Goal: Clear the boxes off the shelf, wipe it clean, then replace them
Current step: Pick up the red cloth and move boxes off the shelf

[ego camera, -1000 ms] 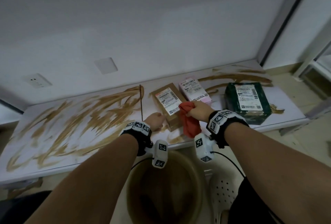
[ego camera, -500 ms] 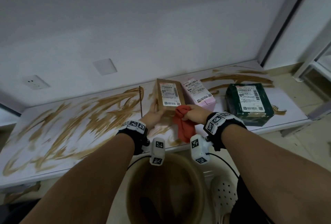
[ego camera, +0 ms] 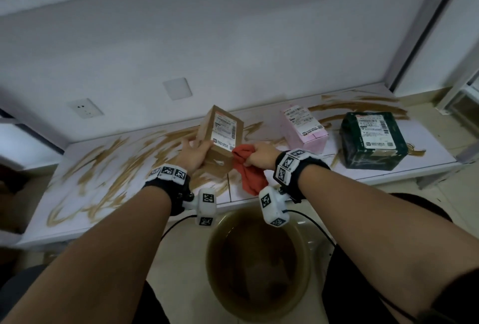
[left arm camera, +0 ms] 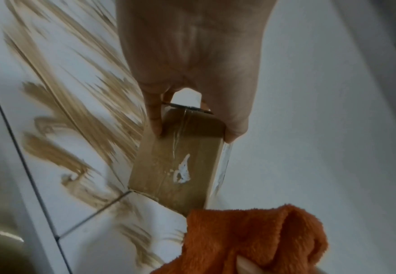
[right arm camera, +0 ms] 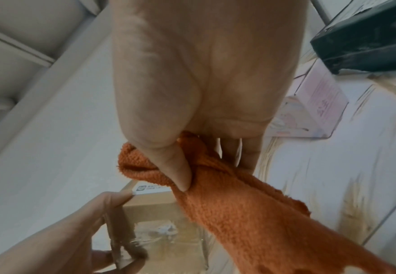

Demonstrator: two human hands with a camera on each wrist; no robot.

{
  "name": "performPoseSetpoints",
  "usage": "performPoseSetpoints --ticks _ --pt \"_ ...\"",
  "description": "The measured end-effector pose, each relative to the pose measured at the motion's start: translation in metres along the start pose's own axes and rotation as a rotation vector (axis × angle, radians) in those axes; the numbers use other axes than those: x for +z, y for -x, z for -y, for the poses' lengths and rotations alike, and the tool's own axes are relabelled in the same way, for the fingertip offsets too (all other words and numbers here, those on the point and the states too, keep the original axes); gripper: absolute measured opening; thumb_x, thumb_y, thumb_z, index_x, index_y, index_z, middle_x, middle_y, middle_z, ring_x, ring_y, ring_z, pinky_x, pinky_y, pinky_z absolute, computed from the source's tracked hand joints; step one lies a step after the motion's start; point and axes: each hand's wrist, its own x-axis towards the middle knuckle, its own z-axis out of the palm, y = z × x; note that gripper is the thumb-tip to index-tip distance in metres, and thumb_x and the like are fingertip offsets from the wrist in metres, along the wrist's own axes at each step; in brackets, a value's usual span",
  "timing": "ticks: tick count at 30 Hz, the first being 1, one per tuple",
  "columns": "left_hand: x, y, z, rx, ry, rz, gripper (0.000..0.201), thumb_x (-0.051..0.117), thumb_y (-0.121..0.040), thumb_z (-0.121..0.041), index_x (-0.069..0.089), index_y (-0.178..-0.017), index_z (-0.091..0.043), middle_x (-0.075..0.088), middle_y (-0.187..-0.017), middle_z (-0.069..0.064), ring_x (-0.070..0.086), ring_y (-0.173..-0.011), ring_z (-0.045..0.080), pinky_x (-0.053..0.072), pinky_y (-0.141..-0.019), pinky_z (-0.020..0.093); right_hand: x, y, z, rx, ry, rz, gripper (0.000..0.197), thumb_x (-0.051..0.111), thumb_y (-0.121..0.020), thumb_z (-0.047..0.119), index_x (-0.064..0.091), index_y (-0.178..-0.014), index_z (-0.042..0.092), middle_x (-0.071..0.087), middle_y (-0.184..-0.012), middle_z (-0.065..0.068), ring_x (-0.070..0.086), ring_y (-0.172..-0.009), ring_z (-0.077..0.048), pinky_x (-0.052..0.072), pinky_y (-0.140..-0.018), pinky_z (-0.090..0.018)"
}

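My left hand [ego camera: 193,153] grips a brown cardboard box [ego camera: 220,139] with a white label, lifted and tilted above the stained white shelf [ego camera: 108,168]; thumb and fingers clamp its end [left arm camera: 183,140]. My right hand [ego camera: 259,155] clutches an orange-red cloth [ego camera: 250,173] beside the box's right edge, the cloth [right arm camera: 227,194] hanging down from thumb and fingers. A pink box [ego camera: 304,129] and a dark green box [ego camera: 372,139] stand on the shelf to the right.
Brown smears cover much of the shelf [left arm camera: 75,115]. A round basin of murky brown water [ego camera: 258,266] sits on the floor below my hands. The wall behind carries a socket [ego camera: 85,108] and a blank plate [ego camera: 177,88].
The brown box lay flat on the shelf a second ago; my left hand has lifted it up and leftward, away from the pink box. My right hand kept the cloth beside it.
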Motion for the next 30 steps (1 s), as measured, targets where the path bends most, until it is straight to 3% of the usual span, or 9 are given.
performPoseSetpoints --ticks 4,7,13,17,20,22,24,27,30 --pt "-0.049 0.018 0.012 -0.011 -0.031 -0.042 0.085 0.07 -0.064 -0.054 0.031 -0.133 -0.024 0.06 -0.12 0.011 0.065 -0.099 0.028 0.054 -0.089 0.045 0.029 0.005 0.017 -0.016 0.034 -0.032 0.037 0.063 -0.076 0.012 0.062 -0.113 0.012 0.067 -0.106 -0.01 0.064 -0.099 -0.027 0.052 -0.092 -0.042" --pt "-0.092 0.03 0.029 0.005 -0.053 -0.082 0.078 0.07 -0.062 -0.053 0.033 -0.125 -0.027 0.061 -0.117 0.01 0.064 -0.099 0.027 0.054 -0.089 0.044 0.054 0.012 0.038 -0.053 0.053 -0.043 0.035 0.062 -0.08 0.009 0.062 -0.114 0.017 0.066 -0.105 -0.003 0.063 -0.097 -0.024 0.052 -0.088 -0.034" --pt "-0.18 0.061 0.077 -0.032 0.169 -0.205 0.052 0.067 -0.084 -0.033 0.037 -0.125 -0.021 0.059 -0.112 0.012 0.06 -0.082 0.019 0.051 -0.066 0.026 0.116 0.01 0.082 -0.166 0.247 -0.1 0.044 0.065 -0.083 0.019 0.052 -0.125 0.014 0.061 -0.117 -0.002 0.059 -0.108 -0.023 0.044 -0.083 -0.023" --pt "-0.238 0.08 0.12 -0.133 0.325 -0.364 0.05 0.065 -0.085 -0.036 0.039 -0.124 -0.018 0.059 -0.108 0.013 0.059 -0.074 0.018 0.053 -0.065 0.03 0.163 0.016 0.118 -0.198 0.324 -0.106 0.043 0.062 -0.086 0.018 0.049 -0.125 0.006 0.06 -0.123 -0.01 0.058 -0.109 -0.028 0.045 -0.082 -0.027" --pt "-0.271 0.088 0.15 -0.251 0.462 -0.468 0.059 0.066 -0.081 -0.045 0.038 -0.127 -0.019 0.055 -0.111 0.011 0.059 -0.09 0.026 0.056 -0.083 0.041 0.197 0.019 0.143 -0.268 0.35 -0.082 0.042 0.059 -0.089 0.016 0.048 -0.129 0.007 0.055 -0.132 -0.009 0.055 -0.116 -0.026 0.039 -0.08 -0.021" --pt "-0.294 0.094 0.173 -0.324 0.539 -0.543 0.071 0.068 -0.073 -0.052 0.038 -0.129 -0.019 0.052 -0.113 0.009 0.058 -0.099 0.027 0.058 -0.077 0.04 0.218 0.022 0.155 -0.297 0.359 -0.054 0.046 0.056 -0.092 0.017 0.042 -0.135 0.007 0.05 -0.138 -0.008 0.052 -0.12 -0.026 0.037 -0.083 -0.021" --pt "-0.317 0.094 0.2 -0.407 0.666 -0.561 0.092 0.074 -0.053 -0.061 0.041 -0.129 -0.022 0.054 -0.119 0.007 0.06 -0.102 0.03 0.059 -0.065 0.039 0.242 0.022 0.163 -0.306 0.371 -0.02 0.049 0.056 -0.092 0.017 0.039 -0.138 0.007 0.05 -0.138 -0.01 0.051 -0.122 -0.026 0.036 -0.086 -0.021" --pt "-0.357 0.078 0.262 -0.47 0.797 -0.62 0.102 0.078 -0.042 -0.058 0.039 -0.132 -0.026 0.056 -0.122 0.007 0.06 -0.102 0.034 0.056 -0.072 0.052 0.278 0.009 0.166 -0.245 0.419 -0.009 0.055 0.061 -0.087 0.031 0.042 -0.131 0.004 0.057 -0.127 -0.014 0.058 -0.109 -0.03 0.044 -0.081 -0.029" --pt "-0.392 0.058 0.332 -0.554 0.811 -0.666 0.108 0.077 -0.032 -0.056 0.045 -0.129 -0.024 0.059 -0.122 0.01 0.06 -0.101 0.039 0.051 -0.066 0.059 0.307 0.001 0.169 -0.224 0.458 0.026 0.058 0.059 -0.088 0.032 0.037 -0.132 0.001 0.056 -0.125 -0.015 0.057 -0.11 -0.032 0.042 -0.08 -0.029"
